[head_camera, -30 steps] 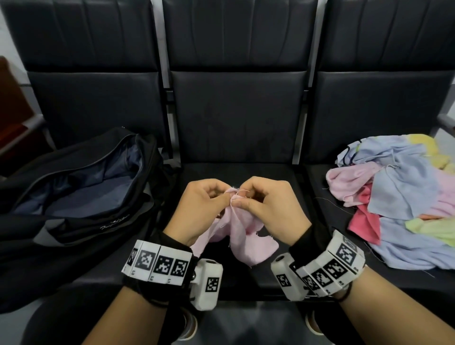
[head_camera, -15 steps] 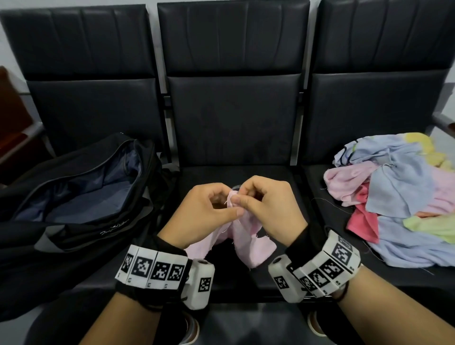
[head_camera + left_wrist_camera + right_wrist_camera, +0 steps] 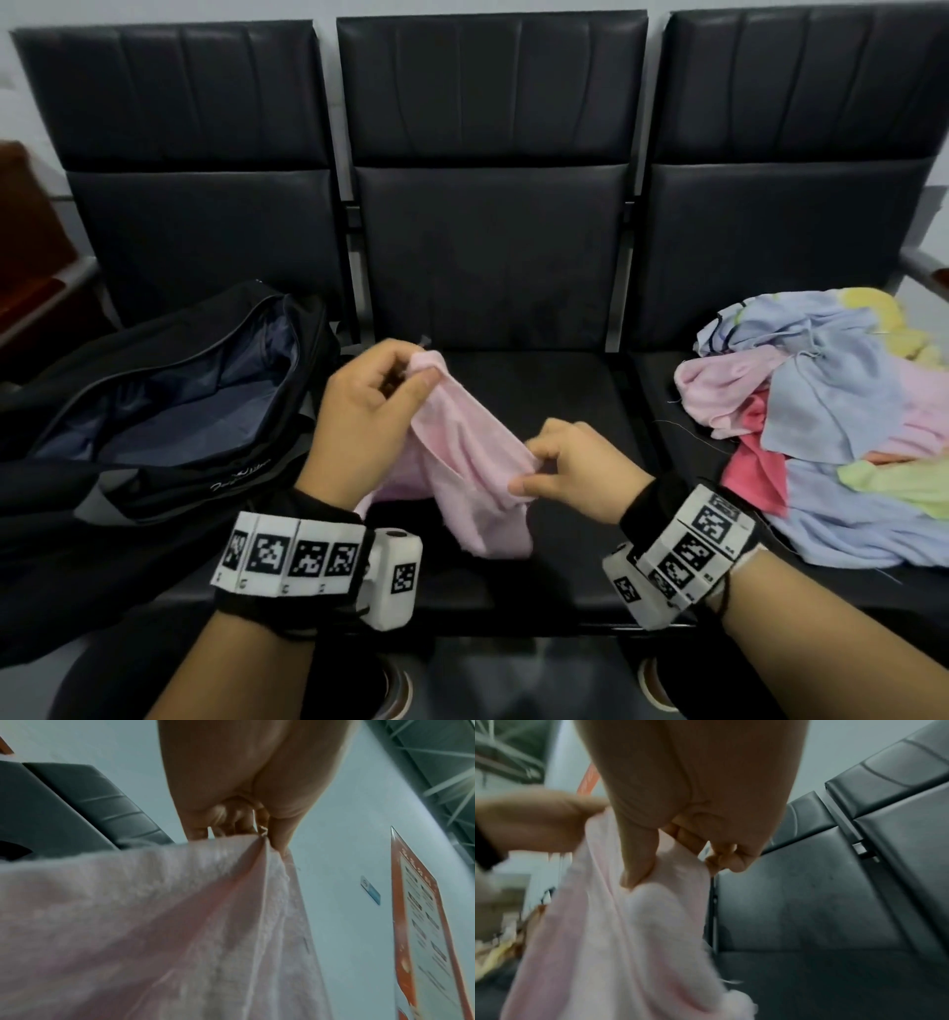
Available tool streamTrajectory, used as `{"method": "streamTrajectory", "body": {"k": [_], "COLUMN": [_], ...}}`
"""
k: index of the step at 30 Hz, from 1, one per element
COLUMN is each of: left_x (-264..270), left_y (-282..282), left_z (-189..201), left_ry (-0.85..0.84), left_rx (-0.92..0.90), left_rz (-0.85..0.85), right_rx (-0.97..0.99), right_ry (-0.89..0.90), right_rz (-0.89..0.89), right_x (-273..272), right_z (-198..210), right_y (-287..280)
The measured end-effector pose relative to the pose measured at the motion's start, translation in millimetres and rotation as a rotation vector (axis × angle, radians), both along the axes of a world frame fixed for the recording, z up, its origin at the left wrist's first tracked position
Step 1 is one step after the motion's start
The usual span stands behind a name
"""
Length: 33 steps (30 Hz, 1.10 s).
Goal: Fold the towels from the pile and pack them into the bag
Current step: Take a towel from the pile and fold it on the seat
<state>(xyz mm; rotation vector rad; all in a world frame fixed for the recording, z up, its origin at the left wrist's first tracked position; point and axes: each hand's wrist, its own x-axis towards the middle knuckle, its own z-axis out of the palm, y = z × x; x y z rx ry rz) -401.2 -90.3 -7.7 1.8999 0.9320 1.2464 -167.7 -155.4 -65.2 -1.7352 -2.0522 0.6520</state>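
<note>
A pale pink towel [image 3: 462, 457] hangs stretched between my two hands above the middle seat. My left hand [image 3: 411, 372] pinches its upper corner, raised and to the left; the wrist view shows thumb and fingers closed on the pink towel [image 3: 180, 923]. My right hand [image 3: 534, 470] pinches the towel's edge lower and to the right, thumb pressed into the cloth of the pink towel [image 3: 618, 933]. The loose lower part of the towel droops toward the seat. An open black bag [image 3: 169, 411] lies on the left seat. A pile of towels [image 3: 832, 426] in blue, pink, red, yellow and green covers the right seat.
Three black padded seats [image 3: 493, 246] in a row stand in front of me, with metal frames between them. A metal armrest [image 3: 924, 262] sits at the far right. A brown piece of furniture [image 3: 31, 267] is at the left edge.
My hands were close together on the bunched towel. Now they have drawn apart: the left went up and left, the right down and right, spreading the towel between them.
</note>
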Motion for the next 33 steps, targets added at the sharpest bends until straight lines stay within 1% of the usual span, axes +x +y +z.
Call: {"method": "streamTrajectory", "body": {"k": [3, 5, 8, 10, 12, 16, 18, 20, 23, 28, 33], "left_x": [-16, -29, -48, -57, -64, -74, -76, -76, -73, -72, -73], "left_y": [7, 13, 22, 27, 32, 39, 42, 45, 47, 45, 31], "left_z": [9, 14, 19, 21, 21, 24, 27, 31, 38, 47, 57], "left_ry": [-0.068, -0.112, -0.124, -0.090, -0.071, -0.035, 0.000, 0.012, 0.003, -0.025, -0.074], "left_rx": [0.042, 0.052, 0.083, 0.110, 0.127, 0.125, 0.121, 0.124, 0.120, 0.121, 0.169], "left_rz": [0.070, 0.129, 0.215, 0.254, 0.302, 0.391, 0.399, 0.394, 0.395, 0.419, 0.386], "right_rx": [-0.062, -0.055, 0.041, 0.146, 0.260, 0.453, 0.510, 0.535, 0.587, 0.662, 0.704], "right_ry": [-0.160, -0.249, -0.387, -0.399, -0.341, -0.066, 0.053, 0.136, 0.177, 0.190, 0.251], "right_rz": [0.015, 0.034, 0.101, 0.100, 0.055, -0.133, -0.183, -0.220, -0.250, -0.343, -0.307], "right_x": [12, 20, 29, 34, 41, 55, 59, 63, 64, 66, 68], "right_z": [-17, -25, -32, -27, -17, 17, 37, 56, 77, 94, 108], "right_y": [2, 1, -1, 0, 4, 10, 11, 13, 13, 9, -6]}}
